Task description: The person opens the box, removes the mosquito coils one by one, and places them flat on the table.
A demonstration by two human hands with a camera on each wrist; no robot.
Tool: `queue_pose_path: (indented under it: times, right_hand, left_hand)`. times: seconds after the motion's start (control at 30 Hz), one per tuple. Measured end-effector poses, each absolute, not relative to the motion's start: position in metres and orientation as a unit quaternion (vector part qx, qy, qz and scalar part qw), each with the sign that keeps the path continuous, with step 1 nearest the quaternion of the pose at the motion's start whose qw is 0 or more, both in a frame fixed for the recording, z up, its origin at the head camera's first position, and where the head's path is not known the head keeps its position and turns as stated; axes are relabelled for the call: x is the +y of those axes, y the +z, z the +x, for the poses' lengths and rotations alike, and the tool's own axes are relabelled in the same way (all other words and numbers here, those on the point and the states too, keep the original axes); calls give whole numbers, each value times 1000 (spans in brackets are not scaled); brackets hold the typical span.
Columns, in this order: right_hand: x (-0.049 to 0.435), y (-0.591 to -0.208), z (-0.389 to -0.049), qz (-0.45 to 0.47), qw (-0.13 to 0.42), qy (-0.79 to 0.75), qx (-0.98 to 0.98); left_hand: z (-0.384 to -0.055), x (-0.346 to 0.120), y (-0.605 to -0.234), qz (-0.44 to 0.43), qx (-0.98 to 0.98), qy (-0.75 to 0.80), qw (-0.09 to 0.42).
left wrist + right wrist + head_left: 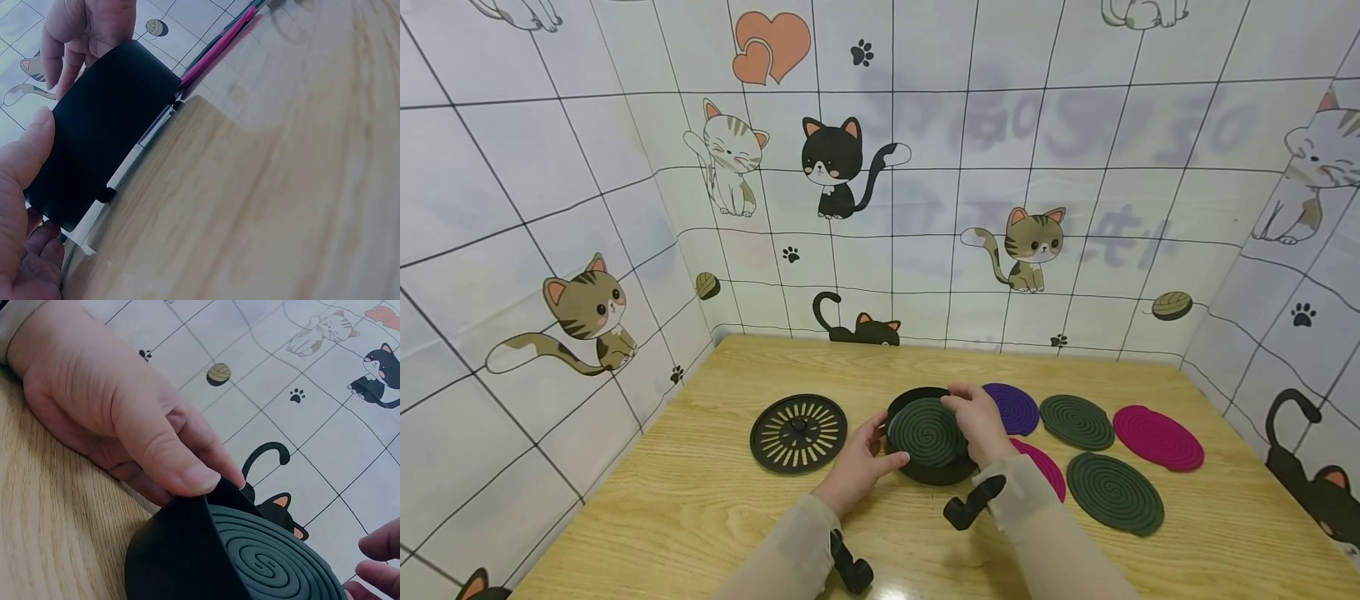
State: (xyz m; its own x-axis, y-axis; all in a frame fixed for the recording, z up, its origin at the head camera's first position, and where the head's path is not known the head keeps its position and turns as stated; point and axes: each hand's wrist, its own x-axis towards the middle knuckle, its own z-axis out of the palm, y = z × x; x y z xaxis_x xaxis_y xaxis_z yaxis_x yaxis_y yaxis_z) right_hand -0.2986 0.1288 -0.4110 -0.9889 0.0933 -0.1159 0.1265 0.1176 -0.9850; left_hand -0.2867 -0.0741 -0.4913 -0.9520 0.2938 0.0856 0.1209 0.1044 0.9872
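Observation:
A black round mosquito coil holder (pixel 934 475), low-walled and on small feet, stands mid-table. A dark green mosquito coil (pixel 927 432) sits inside it, its spiral facing up. My left hand (pixel 857 467) grips the holder's left side, thumb in front and fingers round behind. In the left wrist view, the left thumb (pixel 31 150) lies along the black wall. My right hand (pixel 981 425) holds the far right rim. The right wrist view has the right thumb (pixel 187 475) over that rim, with fingers partly hidden behind it.
Left of the holder lies a black slotted lid (pixel 798 433) with a central knob. On the right are a purple coil (pixel 1012 409), green coils (pixel 1115 492) and pink coils (pixel 1157 437), laid flat. A cat-printed cloth (pixel 925 250) hangs round the wooden table (pixel 700 500).

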Motion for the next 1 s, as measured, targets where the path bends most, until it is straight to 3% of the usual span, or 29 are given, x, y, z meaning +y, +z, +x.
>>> queue_pose_path:
  times: [0.57, 1.0]
  right_hand:
    - [130, -416, -291, 82, -2, -706, 704]
    - [135, -416, -290, 95, 31, -700, 707]
  left_hand:
    - [-286, -74, -490, 135, 743, 652, 68]
    - [-285, -74, -489, 135, 752, 641, 67]
